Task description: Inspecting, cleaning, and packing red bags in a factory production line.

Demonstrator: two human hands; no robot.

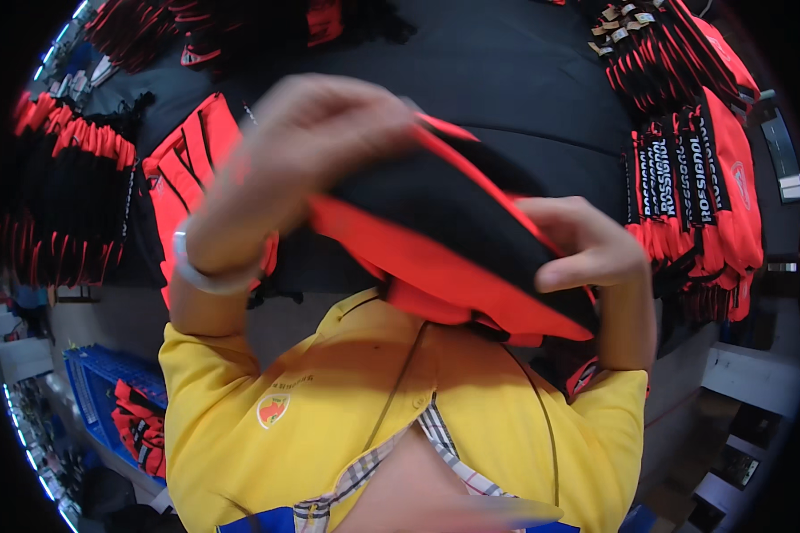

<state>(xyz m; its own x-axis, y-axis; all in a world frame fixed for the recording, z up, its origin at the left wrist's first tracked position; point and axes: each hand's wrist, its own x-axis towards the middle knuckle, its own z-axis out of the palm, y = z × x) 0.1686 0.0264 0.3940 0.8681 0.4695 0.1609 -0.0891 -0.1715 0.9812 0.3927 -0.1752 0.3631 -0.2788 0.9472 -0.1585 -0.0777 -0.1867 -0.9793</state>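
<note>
A red and black fabric piece (pixel 458 226), which looks like a flat bag, is tilted in front of my chest and somewhat blurred. My left hand (pixel 342 111) is closed at its upper left end, with motion blur over the fingers. At the right end, my right hand (pixel 591 244) pinches the edge between thumb and fingers. Beside my left forearm, a similar red piece with black stripes (pixel 196 147) lies on the dark-covered table (pixel 507 75).
Stacks of red and black fabric pieces stand at the left (pixel 71 191), the far left (pixel 138 31) and the right (pixel 693 186). Another pile with tags (pixel 658 53) is at the far right. A blue crate (pixel 84 382) holding red pieces sits below at the left.
</note>
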